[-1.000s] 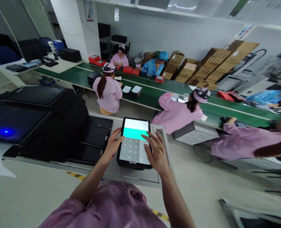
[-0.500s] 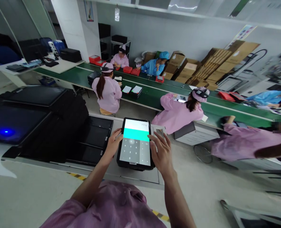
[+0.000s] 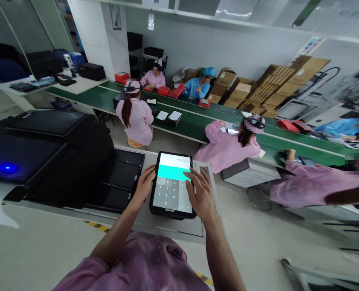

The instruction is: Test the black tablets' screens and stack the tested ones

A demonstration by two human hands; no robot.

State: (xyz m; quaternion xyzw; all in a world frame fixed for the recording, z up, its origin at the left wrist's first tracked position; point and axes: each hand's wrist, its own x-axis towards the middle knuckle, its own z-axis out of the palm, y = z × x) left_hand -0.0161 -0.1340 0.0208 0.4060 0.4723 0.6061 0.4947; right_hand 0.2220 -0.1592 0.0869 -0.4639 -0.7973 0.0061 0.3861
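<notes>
A black-framed tablet (image 3: 167, 194) lies in front of me, its lit screen showing a calculator keypad under a turquoise band, with some digits at the top. At its left edge is my left hand (image 3: 143, 186), thumb and fingers closed along the frame. My right hand (image 3: 201, 194) hovers over the right side of the screen with fingers spread and bent, the index fingertip near the turquoise band. Whether that fingertip touches the glass I cannot tell. Beneath the tablet a dark object shows at the lower edge, mostly hidden, on the grey bench top (image 3: 155, 224).
Dark tablets (image 3: 121, 171) lie left of my left hand, beside a large black stack (image 3: 46, 121) with a blue light. Beyond runs a green work table (image 3: 191, 129) where several people in pink and blue work. Cardboard boxes (image 3: 276, 83) stand along the wall.
My right hand has moved left over the screen, and digits on the display have changed. My left hand has shifted slightly left. The tablet stays in place.
</notes>
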